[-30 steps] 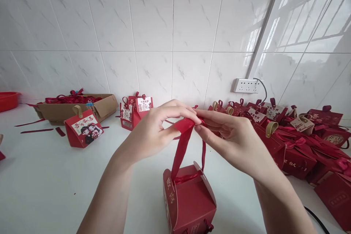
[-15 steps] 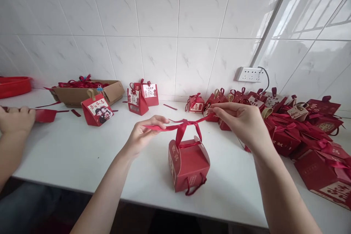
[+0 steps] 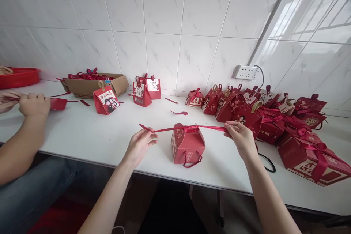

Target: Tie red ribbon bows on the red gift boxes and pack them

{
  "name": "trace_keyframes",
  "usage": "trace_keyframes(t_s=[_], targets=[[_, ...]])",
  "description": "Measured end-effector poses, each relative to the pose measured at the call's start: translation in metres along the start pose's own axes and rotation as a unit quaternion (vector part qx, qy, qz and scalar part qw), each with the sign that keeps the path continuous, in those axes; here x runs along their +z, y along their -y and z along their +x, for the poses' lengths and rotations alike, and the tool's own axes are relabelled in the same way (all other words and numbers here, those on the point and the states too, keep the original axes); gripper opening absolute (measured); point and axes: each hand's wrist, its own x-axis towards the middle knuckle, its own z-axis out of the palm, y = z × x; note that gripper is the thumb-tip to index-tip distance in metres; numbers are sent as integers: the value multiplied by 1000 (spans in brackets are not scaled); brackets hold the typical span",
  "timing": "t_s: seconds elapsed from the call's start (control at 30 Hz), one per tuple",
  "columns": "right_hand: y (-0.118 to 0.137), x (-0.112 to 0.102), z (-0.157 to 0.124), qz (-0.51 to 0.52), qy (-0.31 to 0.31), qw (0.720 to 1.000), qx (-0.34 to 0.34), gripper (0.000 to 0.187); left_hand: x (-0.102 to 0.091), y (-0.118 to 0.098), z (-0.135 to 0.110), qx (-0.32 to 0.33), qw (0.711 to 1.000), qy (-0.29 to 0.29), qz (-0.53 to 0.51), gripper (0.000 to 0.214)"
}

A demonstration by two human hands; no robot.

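Note:
A small red gift box (image 3: 189,148) with curved top flaps and a twisted cord handle on its near side stands upright in front of me. Across its top runs a red ribbon (image 3: 164,129), drawn out nearly straight to both sides, with a knot or loop over the middle of the lid. On the left, my left hand (image 3: 141,144) pinches one end, a short tail sticking out past the fingers. My right hand (image 3: 240,135) is closed on the other end, close to the crowd of finished-looking boxes.
Many red gift boxes (image 3: 270,129) crowd the right side. Three more boxes (image 3: 106,99) stand farther back left, near a cardboard box (image 3: 85,87) of ribbons. Ribbon scraps (image 3: 178,112) lie about. At far left, another person's hands (image 3: 34,108) hold red material. A power strip (image 3: 246,72) is on the wall.
The ribbon has been pulled tighter and lower: its raised loop has come down onto the box's top. My hands have moved farther apart. The view has shifted.

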Motion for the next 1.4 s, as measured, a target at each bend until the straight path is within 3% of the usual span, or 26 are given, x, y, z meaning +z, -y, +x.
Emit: trace_keyframes(t_s=[0.27,0.37,0.47,0.53,0.63,0.73,0.83,1.0,1.1,1.2,1.27,1.3,1.4], targets=[[-13,-9,-21,-2,-6,1000,24,43,-7,9,4,-10,990,-131,-47,19],[-16,-13,-36,-56,-20,998,11,40,-13,14,7,-13,987,-161,-2,18],[-19,-16,-49,-110,-29,994,-5,36,-23,19,9,8,980,-159,121,19],[-23,-17,-55,-151,-34,988,-15,35,-30,19,11,29,951,-160,262,18],[-31,-21,-57,-189,-40,981,-14,35,-40,15,13,64,862,-177,471,15],[-38,-24,-56,-194,-40,980,-7,34,-46,10,14,85,791,-179,579,14],[-39,-23,-56,-201,-41,979,6,31,-45,7,15,75,758,-162,627,15],[-38,-17,-55,-206,-106,973,21,27,-39,6,14,9,726,-137,674,17],[-40,-20,-50,-248,-69,965,43,29,-42,0,12,8,725,-97,682,15],[-32,-22,-45,-293,-68,953,39,36,-38,-10,8,112,745,-87,652,42],[-18,-16,-43,-280,-71,957,-13,39,-23,-16,7,151,769,-42,620,43],[-9,-10,-43,-257,-49,964,-43,39,-12,-18,7,144,788,-1,599,39],[18,13,-43,-181,123,972,-87,41,21,-18,16,38,838,161,520,38]])
